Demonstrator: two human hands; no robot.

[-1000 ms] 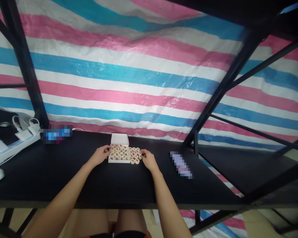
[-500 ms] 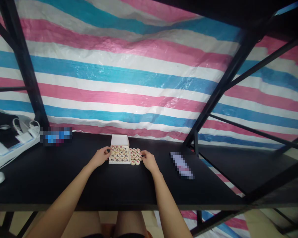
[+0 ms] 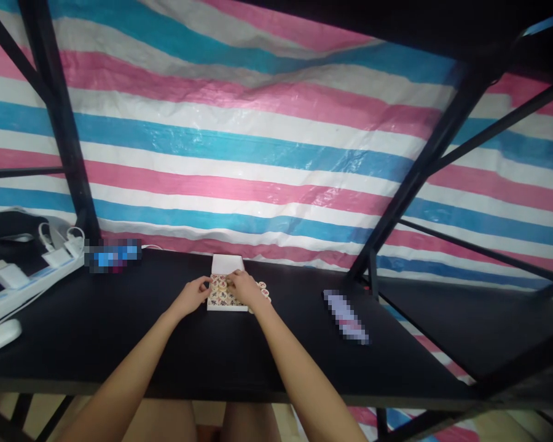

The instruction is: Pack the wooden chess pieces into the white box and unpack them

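A small white box [image 3: 228, 308] stands on the black tabletop with its lid [image 3: 227, 264] folded back. Round wooden xiangqi pieces [image 3: 221, 296] with red and black characters fill it in rows. My left hand [image 3: 193, 296] is at the box's left edge, fingers curled against the side wall. My right hand [image 3: 244, 288] reaches over the box, fingers pinched at the back rows on what looks like a xiangqi piece, mostly hidden by the fingers. Loose xiangqi pieces [image 3: 264, 290] lie right of the box, partly covered by this hand.
A blurred lilac item [image 3: 345, 316] lies on the table [image 3: 203, 362] to the right. At left are a white power strip [image 3: 32, 285] with plugs, a white rounded device [image 3: 0, 337] and a blurred blue screen [image 3: 115, 255]. Black metal posts [image 3: 69, 141] frame a striped sheet behind.
My right hand has moved left from the loose pieces to above the box. My left hand stays at the box's left edge. The view has shifted slightly.
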